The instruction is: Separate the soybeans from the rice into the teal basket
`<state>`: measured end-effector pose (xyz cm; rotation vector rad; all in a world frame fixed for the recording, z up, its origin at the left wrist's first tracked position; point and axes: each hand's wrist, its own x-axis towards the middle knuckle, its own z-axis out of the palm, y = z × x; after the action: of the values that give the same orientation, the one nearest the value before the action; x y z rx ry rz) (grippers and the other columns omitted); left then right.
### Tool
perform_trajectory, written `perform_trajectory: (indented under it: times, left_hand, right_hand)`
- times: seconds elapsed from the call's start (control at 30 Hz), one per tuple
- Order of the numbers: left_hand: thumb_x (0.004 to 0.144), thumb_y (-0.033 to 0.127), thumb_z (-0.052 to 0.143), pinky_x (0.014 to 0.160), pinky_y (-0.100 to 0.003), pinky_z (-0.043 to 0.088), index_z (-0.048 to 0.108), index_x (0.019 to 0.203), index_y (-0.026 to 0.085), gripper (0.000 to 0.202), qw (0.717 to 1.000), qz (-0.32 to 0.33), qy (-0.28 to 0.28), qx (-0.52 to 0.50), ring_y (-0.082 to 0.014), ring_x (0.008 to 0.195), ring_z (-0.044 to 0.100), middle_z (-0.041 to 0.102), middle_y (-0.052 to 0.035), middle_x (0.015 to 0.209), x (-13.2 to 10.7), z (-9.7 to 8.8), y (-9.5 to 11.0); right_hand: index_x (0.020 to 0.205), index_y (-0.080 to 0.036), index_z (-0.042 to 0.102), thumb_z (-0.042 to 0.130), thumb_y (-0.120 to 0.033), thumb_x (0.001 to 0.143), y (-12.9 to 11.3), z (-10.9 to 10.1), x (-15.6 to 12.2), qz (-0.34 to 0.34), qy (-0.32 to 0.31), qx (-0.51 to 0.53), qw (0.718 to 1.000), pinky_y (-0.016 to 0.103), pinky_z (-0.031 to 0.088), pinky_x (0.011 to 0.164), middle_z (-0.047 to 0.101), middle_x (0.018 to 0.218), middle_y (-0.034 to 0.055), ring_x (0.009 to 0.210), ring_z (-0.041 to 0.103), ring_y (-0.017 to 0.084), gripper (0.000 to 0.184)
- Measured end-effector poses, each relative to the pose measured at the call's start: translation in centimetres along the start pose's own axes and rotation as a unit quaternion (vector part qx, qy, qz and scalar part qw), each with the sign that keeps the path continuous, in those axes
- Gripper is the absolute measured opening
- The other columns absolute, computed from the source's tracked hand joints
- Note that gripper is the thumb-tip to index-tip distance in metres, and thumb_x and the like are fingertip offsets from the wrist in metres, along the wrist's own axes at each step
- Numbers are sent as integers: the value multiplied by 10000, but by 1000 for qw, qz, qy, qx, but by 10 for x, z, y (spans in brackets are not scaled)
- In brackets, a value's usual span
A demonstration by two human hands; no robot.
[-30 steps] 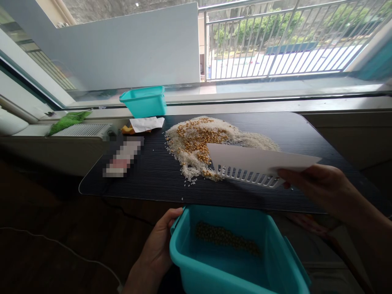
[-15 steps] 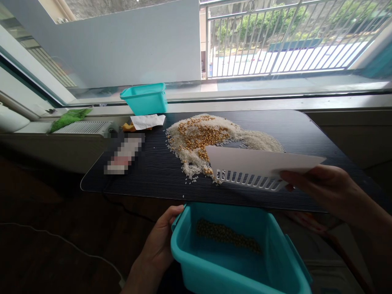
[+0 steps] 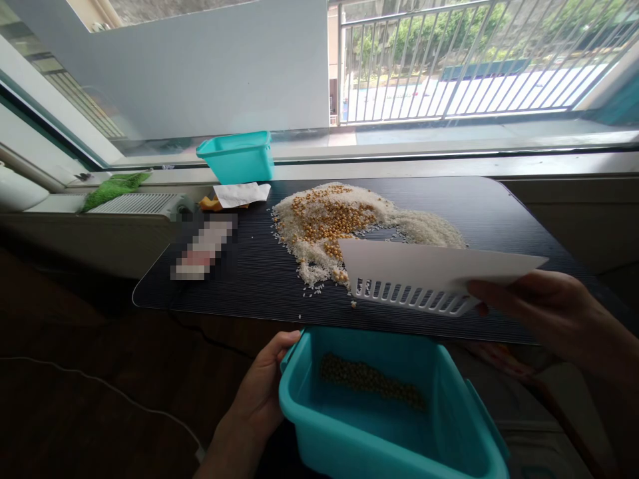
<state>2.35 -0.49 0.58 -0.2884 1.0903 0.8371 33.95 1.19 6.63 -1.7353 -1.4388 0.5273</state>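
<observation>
Head view: a dark, wood-grained tabletop (image 3: pixel 464 199) with rounded corners lies in front of the person.
Left hand: the left hand (image 3: pixel 264 382) is closed on the left side of a deep, rectangular teal plastic bin (image 3: pixel 394 450), thumb at the rim.
Right hand: the right hand (image 3: pixel 539 309) pinches the right end of a flat-faced white plastic scoop (image 3: pixel 429 261), slotted along its lower edge.
Grains: a heap of white, rice-like grains (image 3: pixel 434 227) spreads mid-tabletop, small round golden-yellow beans (image 3: pixel 332 218) lying mostly on its left part.
Scoop: over the near part of the tabletop, left end at the heap's front edge; contact with the tabletop cannot be told.
Bin: just on the person's side of the tabletop's near edge, with a band of dim, brownish round beans (image 3: pixel 372 379) on its floor.
Far left: a bright turquoise plastic tub (image 3: pixel 238 159) behind a crumpled white paper sheet (image 3: pixel 242 195).
</observation>
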Motion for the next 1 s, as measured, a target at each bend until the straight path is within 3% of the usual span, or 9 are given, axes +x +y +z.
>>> perform_trajectory:
  times: [0.13,0.43,0.7,1.0]
  left_hand:
    - [937,117,547,410,-183,411,451,462,180,488,1000,-7,-8,-16,-71,309,454,446,45,371,2,-5,0]
    - [870,99,612,405,-177,401,449,481,183,430,1000,3,-19,-2,-64,319,423,419,63,382,4,-7,0]
    - [917,111,555,398,-176,400,450,471,178,463,1000,-3,-23,-16,-63,310,434,423,54,374,3,-6,0]
    - [821,92,648,401,-175,393,412,483,202,427,1000,9,-17,6,-65,310,421,413,71,370,-1,-2,0]
  right_hand:
    - [488,-229,727,781,-907,323,-6,7,6,51,-8,82,995,279,502,437,666,513,73,484,593,157,700]
    - [459,-259,726,815,-871,270,-16,11,6,61,-19,101,993,288,479,426,655,477,60,463,574,160,646]
    - [464,-240,734,830,-849,207,-21,11,5,97,-23,104,990,253,466,429,660,484,74,465,566,136,668]
    - [520,-261,757,833,-846,353,-18,11,5,40,-56,108,992,278,504,415,668,503,47,465,593,163,613]
